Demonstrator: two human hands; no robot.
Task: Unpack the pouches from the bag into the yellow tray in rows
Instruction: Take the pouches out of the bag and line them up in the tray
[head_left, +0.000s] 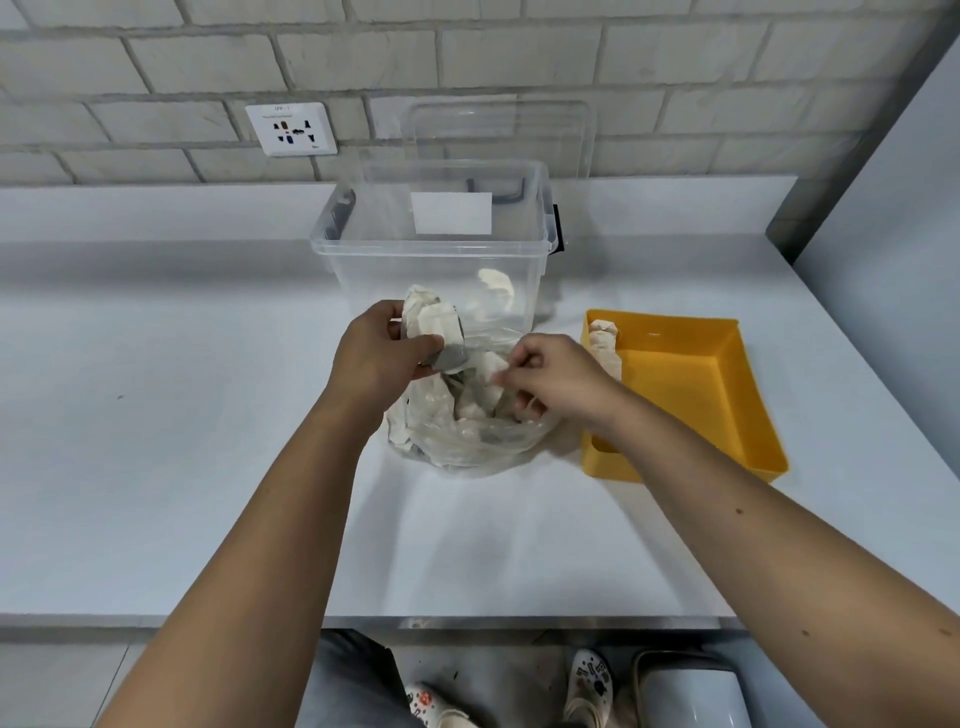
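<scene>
A clear plastic bag (462, 441) full of cream-and-grey pouches sits on the white counter in front of me. My left hand (374, 358) grips a pouch (434, 325) together with the bag's rim, lifted above the bag's left side. My right hand (556, 379) reaches into the bag's mouth, fingers curled and pinching another pouch (498, 387) inside. The yellow tray (727, 384) stands right of the bag. One cream pouch (605, 343) lies along the tray's far left wall, partly hidden by my right hand.
A clear plastic storage box (431, 249) stands behind the bag, its lid leaning on the brick wall. A wall socket (291, 129) is at the back left. The counter's front edge (467, 621) runs below my arms; a bin (685, 691) stands on the floor.
</scene>
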